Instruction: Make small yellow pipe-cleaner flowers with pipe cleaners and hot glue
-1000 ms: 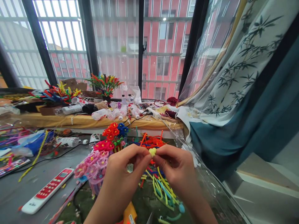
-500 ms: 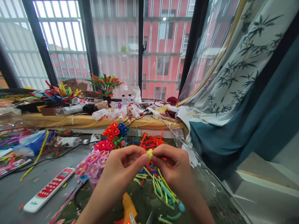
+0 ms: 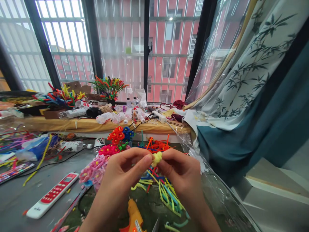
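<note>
Between my fingertips is a small pale-yellow fuzzy flower [image 3: 157,158], apparently of bent pipe cleaner, held above the table. My left hand [image 3: 127,170] pinches its left side with thumb and forefinger. From the right, my right hand [image 3: 181,170] pinches the other edge. Below the hands lie loose yellow-green and blue pipe cleaners [image 3: 169,196]. An orange glue gun [image 3: 134,214] rests at the front, its red light on. Beside it shows the metal tip of a blade [image 3: 156,225]; the rest is out of frame.
Left of my hands stand pink fuzzy flowers [image 3: 95,169], with red flowers [image 3: 117,135] and blue flowers [image 3: 127,132] behind. A white remote [image 3: 53,195] and a black cable [image 3: 55,163] lie at left. Red-orange pipe cleaners [image 3: 158,144] lie beyond. Plastic bottles [image 3: 105,118] line the windowsill.
More of the yellow flower shows between my fingers, its rounded petals now turned toward me. Both hands stay in nearly the same place, fingertips slightly further apart.
</note>
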`<act>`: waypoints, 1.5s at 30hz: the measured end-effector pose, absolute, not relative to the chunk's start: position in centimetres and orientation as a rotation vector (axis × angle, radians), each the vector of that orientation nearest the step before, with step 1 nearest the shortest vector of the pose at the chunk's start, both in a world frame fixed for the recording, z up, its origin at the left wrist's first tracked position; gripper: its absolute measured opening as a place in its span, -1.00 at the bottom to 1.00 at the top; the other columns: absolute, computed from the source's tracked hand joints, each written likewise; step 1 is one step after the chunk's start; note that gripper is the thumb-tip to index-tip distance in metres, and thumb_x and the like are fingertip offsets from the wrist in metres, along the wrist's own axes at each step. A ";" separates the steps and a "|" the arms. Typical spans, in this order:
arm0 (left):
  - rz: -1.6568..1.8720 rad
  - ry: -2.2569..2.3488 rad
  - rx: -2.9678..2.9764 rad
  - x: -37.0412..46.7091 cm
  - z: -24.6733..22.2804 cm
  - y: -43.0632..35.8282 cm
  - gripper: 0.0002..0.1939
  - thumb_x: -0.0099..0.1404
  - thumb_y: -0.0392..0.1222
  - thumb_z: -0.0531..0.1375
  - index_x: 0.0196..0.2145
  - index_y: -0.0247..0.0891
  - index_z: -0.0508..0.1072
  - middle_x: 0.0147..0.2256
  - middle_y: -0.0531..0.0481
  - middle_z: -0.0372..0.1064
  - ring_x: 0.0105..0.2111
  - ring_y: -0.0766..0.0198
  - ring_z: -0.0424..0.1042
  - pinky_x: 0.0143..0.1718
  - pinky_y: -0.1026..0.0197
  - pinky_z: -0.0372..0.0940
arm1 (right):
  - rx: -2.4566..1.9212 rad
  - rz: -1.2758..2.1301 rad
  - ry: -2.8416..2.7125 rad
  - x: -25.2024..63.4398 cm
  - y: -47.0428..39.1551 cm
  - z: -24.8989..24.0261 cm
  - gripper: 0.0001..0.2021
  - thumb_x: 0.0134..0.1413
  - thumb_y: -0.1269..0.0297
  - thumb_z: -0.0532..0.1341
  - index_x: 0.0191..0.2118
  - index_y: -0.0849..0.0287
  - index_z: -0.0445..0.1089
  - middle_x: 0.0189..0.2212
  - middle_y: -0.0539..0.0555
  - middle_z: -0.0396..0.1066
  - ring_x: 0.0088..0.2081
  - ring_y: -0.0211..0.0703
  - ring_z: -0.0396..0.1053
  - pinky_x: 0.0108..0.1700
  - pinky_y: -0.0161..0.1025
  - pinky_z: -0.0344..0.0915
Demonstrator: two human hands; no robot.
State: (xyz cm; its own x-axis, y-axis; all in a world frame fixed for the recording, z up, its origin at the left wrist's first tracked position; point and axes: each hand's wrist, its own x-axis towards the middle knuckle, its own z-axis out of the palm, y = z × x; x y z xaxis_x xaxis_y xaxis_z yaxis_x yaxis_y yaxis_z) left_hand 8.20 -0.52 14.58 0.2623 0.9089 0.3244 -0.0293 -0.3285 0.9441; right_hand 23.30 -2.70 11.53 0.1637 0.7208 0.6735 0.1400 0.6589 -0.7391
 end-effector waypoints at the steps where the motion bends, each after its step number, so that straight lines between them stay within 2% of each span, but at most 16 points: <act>1: 1.291 0.836 1.668 8.1 14.6 -0.6 -0.81 0.18 -0.05 0.31 -0.42 -0.24 0.56 -0.59 0.10 0.31 -0.59 0.42 0.20 -0.59 0.38 0.10 | -0.783 0.582 -1.339 23.4 -2.7 11.5 -0.90 0.12 0.34 0.29 -0.40 0.17 0.52 -0.56 0.00 0.47 -0.53 -0.24 0.39 -0.48 -0.35 0.30; 4: 1.463 0.791 2.036 7.9 14.7 -1.1 -0.95 0.19 -0.20 0.32 -0.36 -0.19 0.55 -0.49 0.08 0.42 -0.54 0.38 0.32 -0.55 0.37 0.22 | -0.723 0.765 -1.285 23.5 -2.6 11.3 -0.86 0.13 0.27 0.31 -0.41 0.18 0.53 -0.60 0.00 0.45 -0.57 -0.26 0.37 -0.53 -0.36 0.28; 6: 1.587 0.809 2.267 8.0 14.6 -1.4 -0.95 0.20 -0.27 0.31 -0.33 -0.18 0.53 -0.44 0.10 0.44 -0.55 0.41 0.32 -0.56 0.37 0.22 | -0.683 0.811 -1.255 23.6 -2.4 11.2 -0.85 0.12 0.26 0.32 -0.42 0.18 0.53 -0.61 0.01 0.45 -0.58 -0.27 0.35 -0.55 -0.36 0.27; 9: 1.743 0.910 2.500 8.2 14.3 -1.8 -0.89 0.23 -0.37 0.29 -0.31 -0.21 0.48 -0.40 0.10 0.45 -0.48 0.42 0.38 -0.43 0.37 0.30 | -0.658 0.861 -1.242 23.7 -2.3 11.1 -0.85 0.12 0.24 0.32 -0.41 0.18 0.54 -0.60 0.01 0.45 -0.59 -0.29 0.32 -0.56 -0.37 0.26; 12: 1.767 0.903 2.629 8.4 14.1 -1.9 -0.86 0.23 -0.39 0.29 -0.26 -0.23 0.45 -0.34 0.07 0.47 -0.37 0.38 0.44 -0.28 0.35 0.35 | -0.675 0.862 -1.262 23.9 -2.4 11.1 -0.84 0.13 0.25 0.32 -0.43 0.19 0.53 -0.60 -0.01 0.44 -0.59 -0.32 0.32 -0.54 -0.40 0.26; 17: 1.747 0.884 2.706 8.1 14.0 -1.9 -0.85 0.27 -0.40 0.26 -0.21 -0.24 0.43 -0.30 0.02 0.48 -0.31 0.36 0.46 -0.21 0.33 0.36 | -0.723 0.805 -1.334 23.9 -2.9 11.7 -0.82 0.14 0.23 0.30 -0.41 0.21 0.50 -0.60 -0.01 0.43 -0.58 -0.31 0.33 -0.53 -0.39 0.27; 24: 1.718 0.866 2.832 8.0 13.7 -1.6 -0.82 0.30 -0.44 0.20 -0.16 -0.26 0.41 -0.27 -0.02 0.49 -0.28 0.30 0.47 -0.10 0.25 0.34 | -0.898 0.553 -1.500 24.1 -3.3 12.6 -0.89 0.14 0.34 0.26 -0.35 0.17 0.54 -0.47 0.02 0.47 -0.43 -0.22 0.40 -0.36 -0.30 0.34; 29: 1.649 0.807 2.766 7.9 14.1 -1.4 -0.86 0.31 -0.42 0.19 -0.23 -0.23 0.41 -0.33 0.03 0.47 -0.36 0.34 0.47 -0.25 0.34 0.35 | -0.943 0.484 -1.559 24.3 -3.3 12.6 -0.88 0.11 0.38 0.25 -0.44 0.18 0.46 -0.52 -0.02 0.43 -0.47 -0.26 0.36 -0.40 -0.33 0.28; 33: 1.599 0.807 2.643 7.8 14.4 -1.2 -0.88 0.30 -0.39 0.21 -0.31 -0.20 0.44 -0.40 0.08 0.48 -0.43 0.37 0.46 -0.37 0.38 0.32 | -0.932 0.561 -1.554 24.5 -3.4 12.7 -0.89 0.11 0.39 0.23 -0.43 0.17 0.46 -0.51 -0.02 0.44 -0.45 -0.26 0.37 -0.39 -0.33 0.30; 45: 1.547 0.917 2.418 8.7 14.7 -1.9 -0.85 0.29 -0.31 0.20 -0.44 -0.20 0.48 -0.52 0.12 0.46 -0.58 0.40 0.37 -0.52 0.37 0.23 | -0.940 0.603 -1.550 25.1 -3.3 12.8 -0.88 0.06 0.40 0.22 -0.47 0.18 0.44 -0.53 -0.04 0.38 -0.47 -0.28 0.32 -0.41 -0.34 0.26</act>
State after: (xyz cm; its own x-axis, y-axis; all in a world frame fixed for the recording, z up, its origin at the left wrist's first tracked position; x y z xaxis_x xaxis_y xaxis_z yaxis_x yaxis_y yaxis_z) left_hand 8.67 -1.93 14.68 0.2906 0.5523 0.7813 0.4209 -0.8071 0.4140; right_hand 25.09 -3.32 12.81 -0.0103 0.8296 0.5583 0.2346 0.5447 -0.8051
